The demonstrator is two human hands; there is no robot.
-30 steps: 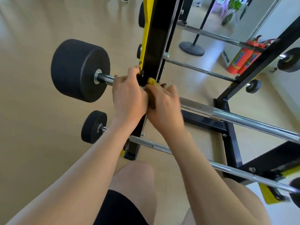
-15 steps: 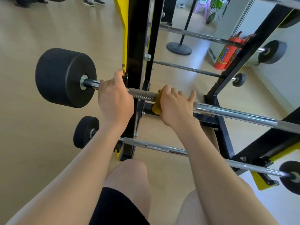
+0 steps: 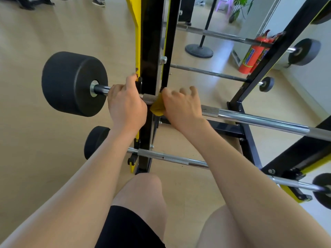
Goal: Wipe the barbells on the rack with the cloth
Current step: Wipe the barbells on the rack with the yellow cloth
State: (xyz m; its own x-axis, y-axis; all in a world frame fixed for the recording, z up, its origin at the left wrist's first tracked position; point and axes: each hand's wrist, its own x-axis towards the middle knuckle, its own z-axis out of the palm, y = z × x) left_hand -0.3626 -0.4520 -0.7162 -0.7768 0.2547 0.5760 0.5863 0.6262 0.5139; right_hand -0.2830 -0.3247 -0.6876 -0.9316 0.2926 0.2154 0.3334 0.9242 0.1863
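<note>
A chrome barbell (image 3: 259,121) with a thick black weight (image 3: 71,83) at its left end lies across the black and yellow rack (image 3: 152,42). My left hand (image 3: 125,104) grips the bar between the weight and the rack upright. My right hand (image 3: 180,104) holds a yellow cloth (image 3: 156,108) wrapped round the bar just right of the upright, fingers curled over the top. A lower barbell (image 3: 170,157) with a small black weight (image 3: 95,140) sits beneath. Two thinner barbells (image 3: 209,73) rest on the rack's far side.
Red fire extinguishers (image 3: 252,54) stand against the wall at the right. A black post with a round base (image 3: 198,50) stands on the wooden floor behind the rack. My bare knees (image 3: 143,190) are below the lower bar. Someone's shoes (image 3: 97,1) show at top left.
My right hand and the cloth slid right along the bar, then back left towards the upright. My left hand kept its grip on the bar.
</note>
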